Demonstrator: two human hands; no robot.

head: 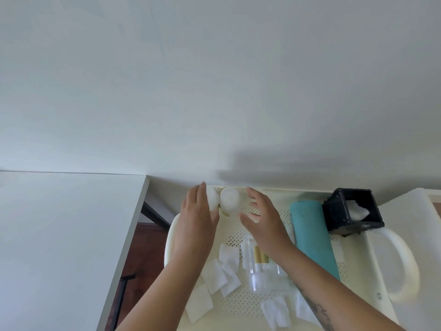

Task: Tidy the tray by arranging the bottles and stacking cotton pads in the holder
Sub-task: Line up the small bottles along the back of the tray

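Nearest me: loose square cotton pads (223,274), scattered flat over the near part of the perforated cream tray (241,304), some overlapping, none yet gathered. Beyond them: a clear bottle (259,271) with a gold collar, lying on its side at mid-tray, partly under my right forearm. Right of it: a teal cylinder (313,237), also lying down, running near to far. Far right: a black holder (353,211), tipped so its open face looks my way, with a little white cotton inside; I judge this to be where the pads belong. Far left corner: two white round-topped bottles (229,199), upright and touching each other, close to the tray's far rim, apparently being lined up there as a pair. Left hand (198,218): fingers extended, loosely spread, flat against the left bottle's outer side; whether it grips or merely steadies, I cannot tell. Right hand (261,217): wide open, fingers curved, just beside the right bottle, holding nothing.
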